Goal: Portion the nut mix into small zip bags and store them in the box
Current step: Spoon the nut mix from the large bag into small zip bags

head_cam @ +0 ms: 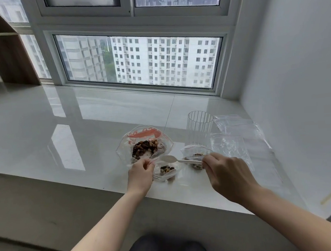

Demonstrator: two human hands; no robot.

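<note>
A large clear zip bag [144,142] with a red seal lies open on the white sill, holding dark nut mix. In front of it my left hand [140,175] pinches the mouth of a small zip bag [167,170] that holds a little mix. My right hand [227,177] grips the handle of a white plastic spoon [170,159], whose bowl hovers over that small bag's opening. A second small bag [195,154] with some mix sits just behind the spoon handle. No box is in view.
A ribbed clear glass [199,128] stands behind the second small bag. Several empty zip bags [235,137] lie flat to its right, near the white wall. The sill's front edge [106,186] runs just below my hands. A window is behind.
</note>
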